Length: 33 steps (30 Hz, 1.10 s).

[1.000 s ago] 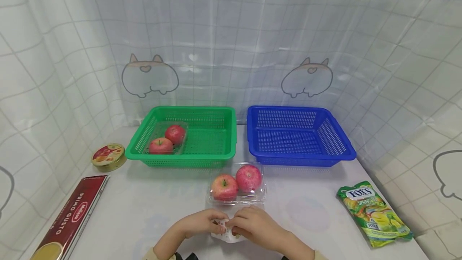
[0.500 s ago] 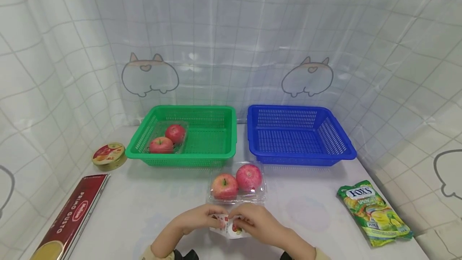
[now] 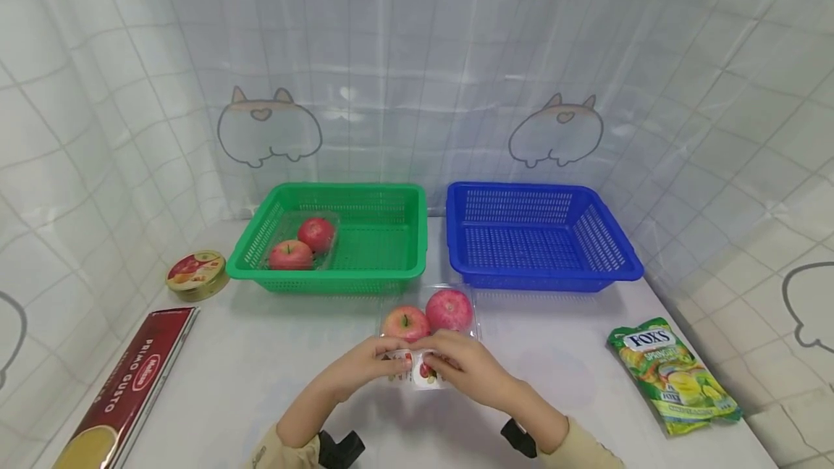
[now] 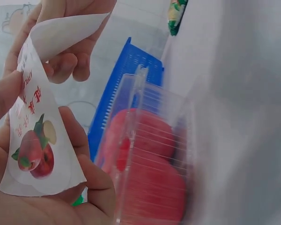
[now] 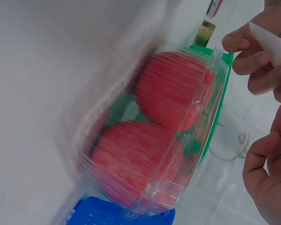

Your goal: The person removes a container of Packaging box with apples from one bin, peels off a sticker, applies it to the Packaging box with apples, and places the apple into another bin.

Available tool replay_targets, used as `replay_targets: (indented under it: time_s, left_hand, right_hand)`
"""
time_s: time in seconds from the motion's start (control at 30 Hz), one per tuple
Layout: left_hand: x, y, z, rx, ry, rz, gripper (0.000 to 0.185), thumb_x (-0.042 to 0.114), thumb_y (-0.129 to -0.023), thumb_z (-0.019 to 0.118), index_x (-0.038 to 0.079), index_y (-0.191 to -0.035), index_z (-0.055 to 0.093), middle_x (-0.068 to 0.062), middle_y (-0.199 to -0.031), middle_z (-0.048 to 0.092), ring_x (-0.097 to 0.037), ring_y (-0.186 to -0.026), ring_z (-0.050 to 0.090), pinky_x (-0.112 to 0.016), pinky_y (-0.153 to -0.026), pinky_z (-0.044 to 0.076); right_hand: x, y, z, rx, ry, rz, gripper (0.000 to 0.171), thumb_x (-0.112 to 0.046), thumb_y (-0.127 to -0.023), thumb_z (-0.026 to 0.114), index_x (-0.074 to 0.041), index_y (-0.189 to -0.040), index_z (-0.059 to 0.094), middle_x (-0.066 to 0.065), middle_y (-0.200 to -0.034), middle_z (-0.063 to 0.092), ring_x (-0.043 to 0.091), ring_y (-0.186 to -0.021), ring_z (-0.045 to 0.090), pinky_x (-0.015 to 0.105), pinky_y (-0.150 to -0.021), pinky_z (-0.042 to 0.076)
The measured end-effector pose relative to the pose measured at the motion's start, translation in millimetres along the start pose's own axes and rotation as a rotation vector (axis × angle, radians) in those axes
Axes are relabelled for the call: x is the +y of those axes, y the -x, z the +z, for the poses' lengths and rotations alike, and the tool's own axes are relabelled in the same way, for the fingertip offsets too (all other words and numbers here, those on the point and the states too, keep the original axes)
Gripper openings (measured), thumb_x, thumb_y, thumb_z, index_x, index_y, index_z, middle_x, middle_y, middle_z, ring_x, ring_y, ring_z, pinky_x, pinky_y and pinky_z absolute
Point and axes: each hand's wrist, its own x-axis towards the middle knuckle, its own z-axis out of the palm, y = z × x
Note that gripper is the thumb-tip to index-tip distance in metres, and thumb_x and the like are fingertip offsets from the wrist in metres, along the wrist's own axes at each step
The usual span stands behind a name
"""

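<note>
A white paper label, printed with apples and red lettering, is pinched between both hands. My left hand holds one end with thumb and fingers. The other end is in the fingertips of my right hand. In the left wrist view the label bends, its far end curling over. Just beyond the hands sits a clear plastic box with two red apples inside. From the head view, the hands overlap the box's near edge.
A green basket at the back left holds another clear box of apples. Beside it stands a blue basket. At left are a round gold tin and a long red packet; at right, a green candy bag.
Both hands have moved forward with the label, from in front of the apple box to over its near edge. The label has spread flatter between them.
</note>
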Motion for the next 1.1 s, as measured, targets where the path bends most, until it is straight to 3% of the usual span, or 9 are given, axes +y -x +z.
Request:
replay_targets:
  time_s: [0.13, 0.33, 0.47, 0.63, 0.8, 0.87, 0.97, 1.1]
  left_hand:
    - [8.7, -5.0, -5.1, 0.033, 0.002, -0.007, 0.040, 0.021, -0.091, 0.058, -0.008, -0.118, 0.056, 0.003, -0.099, 0.061, -0.010, -0.087, 0.055, -0.034, -0.076, 0.047]
    - [19.1, -12.4, -8.7, 0.078, -0.002, -0.011, 0.039, 0.024, -0.090, 0.060, -0.009, -0.111, 0.058, -0.001, -0.104, 0.055, -0.016, -0.094, 0.050, -0.033, -0.077, 0.045]
    - [19.3, -13.3, -8.9, 0.064, 0.018, -0.009, 0.038, 0.022, -0.090, 0.059, -0.011, -0.107, 0.056, 0.000, -0.105, 0.054, -0.017, -0.098, 0.047, -0.034, -0.078, 0.044]
    - [17.1, -12.3, -8.3, 0.046, 0.069, -0.017, 0.040, 0.022, -0.091, 0.058, -0.012, -0.112, 0.056, 0.001, -0.105, 0.056, -0.016, -0.101, 0.046, -0.034, -0.081, 0.042]
    - [14.1, -11.4, -7.7, 0.003, 0.096, -0.031, 0.026, 0.024, -0.091, 0.057, 0.002, -0.103, 0.066, 0.005, -0.080, 0.056, -0.016, -0.093, 0.045, -0.037, -0.080, 0.036]
    - [12.9, -10.2, -7.3, -0.016, 0.096, -0.046, 0.026, 0.024, -0.091, 0.057, 0.005, -0.106, 0.066, 0.006, -0.084, 0.055, -0.016, -0.094, 0.042, -0.038, -0.082, 0.032]
    - [11.8, -7.7, -6.5, -0.032, 0.088, -0.069, 0.039, 0.022, -0.092, 0.056, -0.005, -0.119, 0.057, 0.007, -0.095, 0.058, -0.013, -0.095, 0.045, -0.034, -0.080, 0.036]
    - [8.3, -5.1, -6.2, -0.054, 0.075, -0.089, 0.042, 0.021, -0.092, 0.056, -0.011, -0.119, 0.053, 0.005, -0.095, 0.060, -0.008, -0.074, 0.050, -0.026, -0.067, 0.041]
  right_hand:
    - [1.0, -6.3, -6.5, 0.011, -0.009, 0.006, 0.029, -0.018, -0.089, 0.061, -0.013, -0.118, 0.061, -0.002, -0.107, 0.063, 0.005, -0.088, 0.053, 0.023, -0.075, 0.048]
    - [5.3, -16.1, -13.0, 0.041, -0.037, 0.013, 0.027, -0.020, -0.088, 0.062, -0.014, -0.115, 0.062, -0.003, -0.109, 0.063, 0.010, -0.096, 0.056, 0.027, -0.079, 0.049]
    - [6.7, -17.4, -13.5, 0.041, -0.051, 0.006, 0.021, -0.020, -0.089, 0.061, -0.016, -0.110, 0.062, -0.004, -0.104, 0.062, 0.008, -0.093, 0.056, 0.026, -0.076, 0.049]
    - [7.8, -18.4, -12.3, 0.055, 0.022, -0.127, 0.016, -0.012, -0.088, 0.062, -0.016, -0.103, 0.066, -0.001, -0.103, 0.059, 0.010, -0.093, 0.055, 0.021, -0.074, 0.048]
    - [6.7, -18.5, -13.0, 0.046, 0.189, -0.278, 0.023, -0.006, -0.083, 0.067, -0.018, -0.102, 0.070, 0.005, -0.118, 0.052, 0.017, -0.104, 0.051, 0.021, -0.082, 0.045]
    - [6.6, -18.5, -12.3, 0.042, 0.214, -0.325, 0.020, -0.006, -0.082, 0.068, -0.018, -0.098, 0.069, 0.006, -0.119, 0.052, 0.018, -0.106, 0.051, 0.024, -0.085, 0.045]
    - [6.7, -17.9, -10.7, 0.038, 0.209, -0.375, 0.010, -0.012, -0.085, 0.066, -0.018, -0.093, 0.067, 0.006, -0.117, 0.053, 0.019, -0.108, 0.050, 0.027, -0.088, 0.044]
    - [6.9, -14.9, -8.2, 0.026, 0.203, -0.385, 0.003, -0.020, -0.089, 0.062, -0.018, -0.087, 0.064, 0.003, -0.115, 0.055, 0.016, -0.107, 0.051, 0.030, -0.091, 0.043]
